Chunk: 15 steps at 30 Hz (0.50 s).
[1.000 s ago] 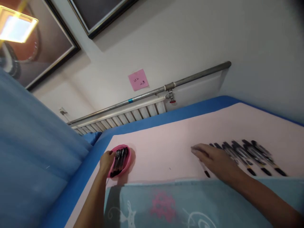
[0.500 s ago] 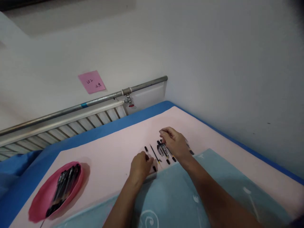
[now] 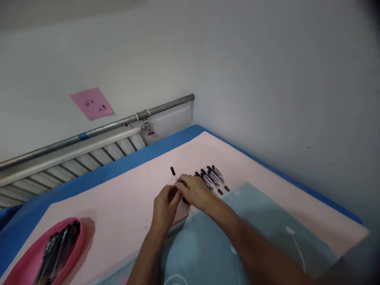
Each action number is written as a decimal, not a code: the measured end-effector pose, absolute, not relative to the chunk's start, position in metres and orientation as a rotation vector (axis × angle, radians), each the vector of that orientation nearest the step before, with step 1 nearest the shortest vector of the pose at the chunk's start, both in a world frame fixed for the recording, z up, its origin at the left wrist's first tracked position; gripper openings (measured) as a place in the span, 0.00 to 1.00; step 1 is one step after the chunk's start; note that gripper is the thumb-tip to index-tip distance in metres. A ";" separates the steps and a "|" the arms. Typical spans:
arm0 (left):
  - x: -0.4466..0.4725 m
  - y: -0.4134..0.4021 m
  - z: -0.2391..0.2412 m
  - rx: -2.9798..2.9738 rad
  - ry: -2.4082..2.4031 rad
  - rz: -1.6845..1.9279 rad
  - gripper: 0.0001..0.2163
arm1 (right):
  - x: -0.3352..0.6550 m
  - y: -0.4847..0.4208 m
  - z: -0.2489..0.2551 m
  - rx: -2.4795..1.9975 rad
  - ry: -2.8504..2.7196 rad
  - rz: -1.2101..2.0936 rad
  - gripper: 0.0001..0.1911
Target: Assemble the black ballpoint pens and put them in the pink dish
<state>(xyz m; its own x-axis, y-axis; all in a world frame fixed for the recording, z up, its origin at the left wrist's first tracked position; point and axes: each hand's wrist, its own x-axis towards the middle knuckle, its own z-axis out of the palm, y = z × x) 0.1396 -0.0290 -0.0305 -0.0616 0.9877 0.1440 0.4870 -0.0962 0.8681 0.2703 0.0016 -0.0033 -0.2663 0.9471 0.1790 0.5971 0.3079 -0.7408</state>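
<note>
A pen (image 3: 173, 171) with black ends and a clear barrel slants under my fingertips, its far black end sticking out beyond them. My left hand (image 3: 165, 202) is closed, thumb and fingers pinched at the pen. From the right, my right hand (image 3: 196, 193) meets it, fingertips pressed together against those of the left; whatever they pinch is hidden. Beyond my right hand, several black-and-clear pens (image 3: 214, 176) lie side by side on the pale pink sheet (image 3: 127, 202). The right hand covers part of the nearest ones.
At the lower left, a pink bowl (image 3: 77, 245) holds several black pens (image 3: 57, 251). A light-blue cloth (image 3: 267, 221) with white marks lies along the near side. Behind the blue table edge (image 3: 178, 138) are a radiator (image 3: 97, 158) and a pipe (image 3: 109, 127); a wall rises at right.
My right hand has come down and left from above the row of pens to meet my left hand at the pen. The view has shifted, leaving the bowl partly cut off.
</note>
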 end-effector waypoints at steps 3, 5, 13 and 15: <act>0.147 -0.023 -0.035 1.712 1.686 0.998 0.10 | 0.278 0.006 0.001 -1.433 -1.797 0.636 0.09; 0.152 -0.018 -0.039 1.778 1.880 0.827 0.09 | 0.284 0.008 0.004 -1.448 -1.723 0.585 0.10; 0.154 -0.018 -0.028 1.857 2.221 0.163 0.11 | 0.285 0.008 0.000 -1.356 -1.748 0.545 0.10; 0.146 -0.023 -0.026 1.851 2.217 0.076 0.12 | 0.284 0.007 0.001 -1.354 -1.758 0.544 0.11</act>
<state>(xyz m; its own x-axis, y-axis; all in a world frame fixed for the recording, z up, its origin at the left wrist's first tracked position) 0.1461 -0.0231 -0.0256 -0.1604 0.9742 -0.1587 0.9610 0.1908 0.2002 0.2842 0.0070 0.0010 -0.0735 0.9345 0.3484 0.5746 0.3252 -0.7511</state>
